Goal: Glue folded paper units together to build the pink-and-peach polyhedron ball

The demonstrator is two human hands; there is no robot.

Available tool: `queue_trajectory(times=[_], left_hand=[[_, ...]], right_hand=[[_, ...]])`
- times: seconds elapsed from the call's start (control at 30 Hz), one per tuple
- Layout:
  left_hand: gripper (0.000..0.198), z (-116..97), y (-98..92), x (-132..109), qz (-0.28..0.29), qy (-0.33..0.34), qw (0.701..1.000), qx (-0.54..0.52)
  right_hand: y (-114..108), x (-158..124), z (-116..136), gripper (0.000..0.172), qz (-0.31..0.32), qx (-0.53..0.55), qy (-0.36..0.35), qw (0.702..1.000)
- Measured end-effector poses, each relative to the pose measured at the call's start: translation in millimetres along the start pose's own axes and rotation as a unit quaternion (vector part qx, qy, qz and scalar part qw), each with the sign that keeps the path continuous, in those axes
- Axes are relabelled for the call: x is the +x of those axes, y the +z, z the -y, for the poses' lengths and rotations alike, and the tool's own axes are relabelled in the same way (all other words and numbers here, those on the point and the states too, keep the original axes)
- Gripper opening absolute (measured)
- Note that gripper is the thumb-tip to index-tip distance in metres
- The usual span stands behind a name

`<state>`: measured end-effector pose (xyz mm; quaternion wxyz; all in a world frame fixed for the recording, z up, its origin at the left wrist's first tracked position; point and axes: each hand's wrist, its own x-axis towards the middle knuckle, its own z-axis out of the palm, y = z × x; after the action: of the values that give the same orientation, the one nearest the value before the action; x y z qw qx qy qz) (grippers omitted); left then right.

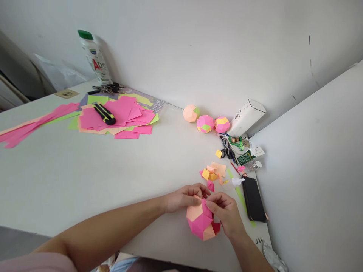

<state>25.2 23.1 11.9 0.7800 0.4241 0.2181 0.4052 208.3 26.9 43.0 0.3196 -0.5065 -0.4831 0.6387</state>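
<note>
A folded paper ball (200,224) in pink and peach sits between my hands near the table's front edge. My left hand (185,198) grips its upper left side, the thumb lying on a peach face. On the upper right, my right hand (225,211) pinches a pink part of the ball between thumb and fingers. A darker pink flap (216,228) sticks out at the ball's lower right. Just beyond my hands lie small folded paper pieces (211,173) in yellow, peach and pink. The undersides of both hands' fingers are partly hidden.
Three finished-looking paper balls (204,124) rest by the wall. A utility knife (104,113) lies on stacked coloured paper (124,113) at left, near a white bottle (98,62). Scissors (227,147), a white box (246,118) and a black case (254,199) line the right edge.
</note>
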Motion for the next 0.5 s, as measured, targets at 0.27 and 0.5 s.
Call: queue_trajectory(times=[0.27,0.5], left_hand=[[0.027,-1.1,0.1,0.3,-0.001,-0.004,1.0,-0.001],[0.027,-1.5,0.4,-0.2,0.001,0.0,1.0,0.003]], right_hand=[[0.3,-2.7,0.6,0.02,0.004,-0.001,-0.004,1.0],[1.2,-2.8,1.3,0.019,0.031,-0.001,0.012,0.999]])
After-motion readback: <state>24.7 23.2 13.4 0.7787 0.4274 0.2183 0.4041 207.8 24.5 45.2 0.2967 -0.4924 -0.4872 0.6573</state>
